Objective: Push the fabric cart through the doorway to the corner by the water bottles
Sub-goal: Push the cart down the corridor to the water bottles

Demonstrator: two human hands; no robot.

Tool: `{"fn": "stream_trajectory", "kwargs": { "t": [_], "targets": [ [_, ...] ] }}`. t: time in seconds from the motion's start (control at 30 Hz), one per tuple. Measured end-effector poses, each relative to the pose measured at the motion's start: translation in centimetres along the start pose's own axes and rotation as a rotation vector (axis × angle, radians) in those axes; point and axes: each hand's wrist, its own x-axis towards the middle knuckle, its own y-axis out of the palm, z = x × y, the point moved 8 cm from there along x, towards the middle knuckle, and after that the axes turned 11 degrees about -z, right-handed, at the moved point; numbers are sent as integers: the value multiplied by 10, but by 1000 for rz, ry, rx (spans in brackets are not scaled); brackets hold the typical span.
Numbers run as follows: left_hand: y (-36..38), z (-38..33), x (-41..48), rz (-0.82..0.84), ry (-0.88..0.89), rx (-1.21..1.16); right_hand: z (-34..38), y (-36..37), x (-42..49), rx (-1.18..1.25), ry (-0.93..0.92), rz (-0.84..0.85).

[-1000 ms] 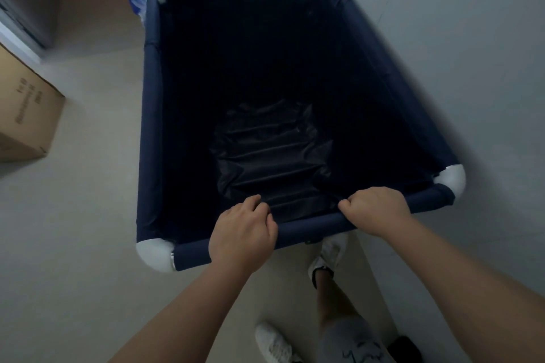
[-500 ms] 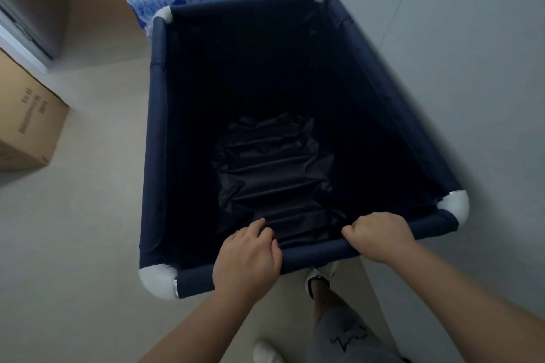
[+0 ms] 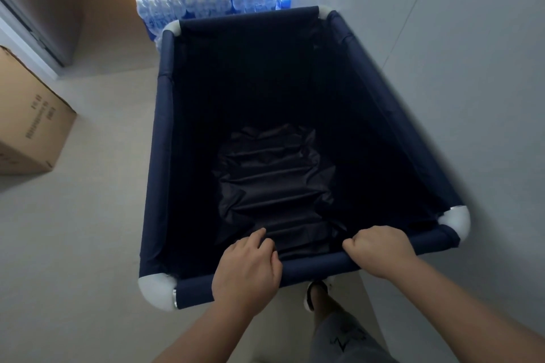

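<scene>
The navy fabric cart (image 3: pixel 163 138) with white corner joints fills the middle of the view, its inside empty except for crumpled dark lining. My left hand (image 3: pixel 246 270) grips the near top rail left of centre. On the same rail, further right, my right hand (image 3: pixel 380 250) is closed around the bar near the white corner. Packs of water bottles (image 3: pixel 188 0) are stacked on the floor just beyond the cart's far rail, against the back wall. The cart's right side runs close along the grey wall (image 3: pixel 472 97).
A brown cardboard box (image 3: pixel 32 124) stands on the floor at the left. A door frame (image 3: pixel 26 41) lies behind it at the far left. Pale floor (image 3: pixel 88 230) stretches left of the cart. My leg and shoe (image 3: pixel 317 293) show under the near rail.
The view has tilted up, so the cart sits lower in frame and more of the water bottle packs show beyond its far rail. Both hands keep their grip on the near rail.
</scene>
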Motion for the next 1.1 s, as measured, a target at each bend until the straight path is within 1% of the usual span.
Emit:
{"fn": "stream_trajectory", "kwargs": {
  "t": [0.17,0.63,0.8,0.97,1.1],
  "targets": [
    [0,0,0,5,0,6,-1,1,1,-5,10,-34],
    [3,1,5,-27,24,6,-5,2,7,5,63,-46],
    [3,1,10,-22,14,6,-21,6,13,84,198,-84],
    [4,2,17,-10,-24,11,-18,3,17,-17,72,-103],
    [7,5,18,5,-63,41,-18,1,19,8,46,-69]
  ]
}}
